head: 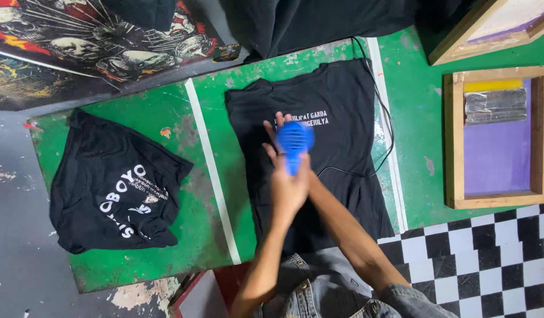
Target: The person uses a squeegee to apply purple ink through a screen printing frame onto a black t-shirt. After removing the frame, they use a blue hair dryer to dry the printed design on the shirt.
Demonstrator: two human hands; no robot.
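Observation:
A black T-shirt (348,82) with a small white print lies flat on a green board (216,88). My left hand (289,191) grips the handle of a blue hand-held dryer (295,140), whose round head hangs just over the print. My right hand (270,134) reaches under the dryer, fingers spread and resting on the shirt by the print; the dryer hides most of it. The dryer's black cord (385,118) runs off to the right and up along the shirt's edge.
A second black shirt (116,182) with large white lettering lies crumpled on the board's left part. A wooden printing frame (498,138) with a purple screen lies at the right, another frame (490,23) above it. Checkered floor (478,253) is at the lower right, a skull artwork (95,41) at the top left.

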